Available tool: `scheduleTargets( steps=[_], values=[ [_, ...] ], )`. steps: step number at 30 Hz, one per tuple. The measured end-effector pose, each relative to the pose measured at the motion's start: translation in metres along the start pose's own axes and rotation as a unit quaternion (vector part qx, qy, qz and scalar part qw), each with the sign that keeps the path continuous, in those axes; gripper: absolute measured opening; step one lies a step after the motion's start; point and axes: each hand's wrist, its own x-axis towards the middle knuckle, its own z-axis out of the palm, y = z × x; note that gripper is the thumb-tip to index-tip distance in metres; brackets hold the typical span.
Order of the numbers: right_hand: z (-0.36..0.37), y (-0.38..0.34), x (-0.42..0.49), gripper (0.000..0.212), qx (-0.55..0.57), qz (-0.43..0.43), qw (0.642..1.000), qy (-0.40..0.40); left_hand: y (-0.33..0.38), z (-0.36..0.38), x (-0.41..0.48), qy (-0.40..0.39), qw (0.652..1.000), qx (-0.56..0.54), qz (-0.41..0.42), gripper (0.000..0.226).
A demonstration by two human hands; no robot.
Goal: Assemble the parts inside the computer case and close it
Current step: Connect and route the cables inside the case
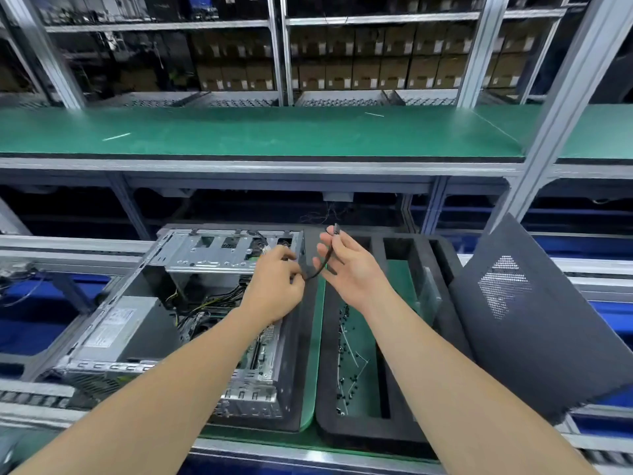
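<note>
— What do the fingers hold?
— A black cable. The left hand grips its lower end, the right hand pinches the plug end.
— And the computer case?
— Open, under the left forearm. The side panel leans at the right.

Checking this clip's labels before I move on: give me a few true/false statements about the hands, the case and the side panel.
1. Both the left hand and the right hand hold the black cable. True.
2. The side panel is fitted on the computer case. False: the side panel stands off to the right of the foam tray, and the computer case is open.
3. Small black parts lie in the foam tray. True.
4. The right hand holds a screwdriver. False: it pinches the cable's upper end.
</note>
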Motion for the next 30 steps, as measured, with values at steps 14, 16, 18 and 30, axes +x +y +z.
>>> scheduleTargets(
  steps=[14, 16, 18, 30],
  values=[
    [0.099, 0.103, -0.009, 0.012, -0.098, 0.003, 0.994, 0.055, -0.07, -0.083, -0.052, 0.156, 0.974, -0.166, -0.006, 0.03],
    [0.11, 0.123, -0.012, 0.013, -0.108, 0.026, 0.99, 0.084, -0.082, -0.094, -0.06, 0.186, 0.956, -0.22, -0.062, 0.027],
    [0.112, 0.137, -0.013, 0.014, -0.112, 0.038, 0.985, 0.124, -0.089, -0.098, -0.062, 0.194, 0.928, -0.29, -0.132, 0.024],
    [0.114, 0.19, -0.006, 0.008, -0.219, 0.022, 0.921, 0.32, -0.117, -0.066, -0.074, 0.076, 0.764, -0.525, -0.367, 0.023]
  ],
)
